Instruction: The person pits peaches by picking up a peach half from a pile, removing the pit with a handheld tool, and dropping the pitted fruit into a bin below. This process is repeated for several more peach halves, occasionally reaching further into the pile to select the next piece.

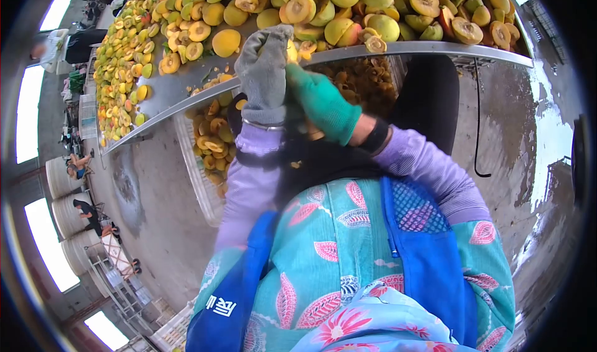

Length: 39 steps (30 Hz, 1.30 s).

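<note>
My left hand (263,72), in a grey glove, is closed around a piece of yellow fruit (291,52) at the table's front edge. Right beside it, my right hand (324,101) wears a green glove; its fingers are drawn together against the fruit, and whatever they grip is too small to make out. Yellow and green fruit, whole and halved, is heaped on the metal table (180,91) beyond both hands. Some halves show brown pits or hollows.
Below the table edge, a white crate (198,165) holds halved fruit, and more cut pieces (357,82) lie in a container behind my right hand. A black hooked rod (477,122) hangs at the right. Several people and large pale tubs (65,212) are at the far left.
</note>
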Tool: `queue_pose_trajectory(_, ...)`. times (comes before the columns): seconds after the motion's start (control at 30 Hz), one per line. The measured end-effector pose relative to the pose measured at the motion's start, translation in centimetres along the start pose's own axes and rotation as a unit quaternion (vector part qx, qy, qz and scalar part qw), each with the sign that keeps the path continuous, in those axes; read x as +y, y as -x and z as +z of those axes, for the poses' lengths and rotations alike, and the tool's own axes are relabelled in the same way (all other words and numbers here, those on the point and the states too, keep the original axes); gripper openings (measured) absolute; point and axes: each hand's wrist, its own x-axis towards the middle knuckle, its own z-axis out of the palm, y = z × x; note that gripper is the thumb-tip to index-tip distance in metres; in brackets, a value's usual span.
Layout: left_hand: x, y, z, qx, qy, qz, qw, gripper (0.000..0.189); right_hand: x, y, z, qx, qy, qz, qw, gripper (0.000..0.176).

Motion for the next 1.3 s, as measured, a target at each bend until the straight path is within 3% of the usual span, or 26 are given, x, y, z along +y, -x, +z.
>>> queue_pose_trajectory(0.07, -0.6, 0.1, 0.0, -0.038, 0.039, 0.017, 0.998, 0.018, -0.8, 0.7, -1.6, -0.018, 0.132, -0.031, 0.991, 0.047)
queue_pose_trajectory(0.13, 0.2, -0.2, 0.3, -0.008, -0.04, -0.012, 0.999, 0.019, 0.8, -0.3, -1.5, -0.021, 0.086, -0.064, 0.994, 0.047)
queue_pose_trajectory(0.2, 1.0, -0.3, 0.1, 0.02, -0.127, -0.046, 0.991, 0.021, 0.8, -0.6, 0.2, -0.027, -0.032, -0.013, 0.999, 0.046)
queue_pose_trajectory(0.23, 0.0, -0.8, 0.2, 0.04, -0.002, -0.087, 0.995, 0.02, 0.2, -0.7, 0.8, -0.03, -0.091, 0.011, 0.995, 0.046)
queue_pose_trajectory(0.33, -1.0, -2.1, -0.5, -0.008, -0.031, -0.037, 0.999, 0.021, -1.3, 0.3, 0.5, 0.007, 0.109, -0.051, 0.993, 0.045)
queue_pose_trajectory(0.37, -1.0, -2.5, -0.8, -0.045, 0.075, -0.06, 0.994, 0.022, 1.5, -2.2, -0.4, 0.038, 0.22, -0.231, 0.947, 0.045)
queue_pose_trajectory(0.47, 0.0, -2.8, -0.5, -0.077, -0.001, -0.03, 0.997, 0.02, -1.1, -1.1, 0.4, 0.01, 0.09, -0.04, 0.995, 0.045)
queue_pose_trajectory(0.57, -0.4, -3.0, -0.7, -0.144, -0.09, 0.067, 0.983, 0.02, 0.2, -1.1, 0.6, 0.067, 0.101, -0.112, 0.986, 0.045)
queue_pose_trajectory(0.67, -0.8, -5.1, -2.2, -0.308, -0.247, 0.226, 0.89, 0.021, 0.3, -1.5, -0.7, -0.001, 0.058, -0.074, 0.996, 0.046)
queue_pose_trajectory(0.77, 1.1, -4.2, -1.1, -0.244, -0.288, 0.154, 0.913, 0.021, -0.4, -1.6, 0.5, -0.032, -0.114, -0.002, 0.993, 0.046)
queue_pose_trajectory(0.83, -1.1, -3.7, 0.1, -0.086, -0.051, 0.078, 0.992, 0.021, -0.7, -2.0, 0.6, -0.04, -0.092, -0.006, 0.995, 0.046)
queue_pose_trajectory(0.87, -2.3, -3.7, 0.5, -0.005, 0.074, 0.036, 0.997, 0.021, -0.9, -2.1, 0.3, -0.04, -0.079, -0.008, 0.996, 0.045)
queue_pose_trajectory(0.9, -2.6, -3.1, 0.5, -0.025, 0.115, 0.04, 0.992, 0.022, -1.4, -1.5, 0.1, -0.026, -0.047, -0.016, 0.998, 0.042)
queue_pose_trajectory(1.0, -1.3, -2.2, -1.2, -0.232, 0.185, -0.001, 0.955, 0.025, -2.8, -0.2, -2.0, -0.106, 0.075, -0.006, 0.992, 0.039)
queue_pose_trajectory(1.03, -0.9, -2.6, -1.8, -0.28, 0.26, -0.106, 0.918, 0.028, -1.8, -1.0, -2.7, -0.27, -0.05, 0.025, 0.961, 0.036)
queue_pose_trajectory(1.13, -1.4, -4.1, -1.6, -0.367, 0.349, -0.093, 0.857, 0.031, -1.9, 0.7, 1.1, -0.127, -0.234, 0.045, 0.963, 0.037)
queue_pose_trajectory(1.17, -1.2, -4.2, -1.4, -0.342, 0.331, -0.122, 0.871, 0.029, -1.9, 0.4, 0.7, -0.138, -0.199, 0.027, 0.97, 0.038)
queue_pose_trajectory(1.27, -0.4, -5.7, -1.4, -0.372, 0.021, -0.045, 0.927, 0.03, -1.3, 0.0, -0.5, -0.19, -0.196, 0.02, 0.962, 0.036)
queue_pose_trajectory(1.3, 0.3, -5.5, -1.5, -0.35, -0.013, -0.043, 0.936, 0.032, -0.7, -0.7, -0.3, -0.233, -0.275, 0.027, 0.932, 0.035)
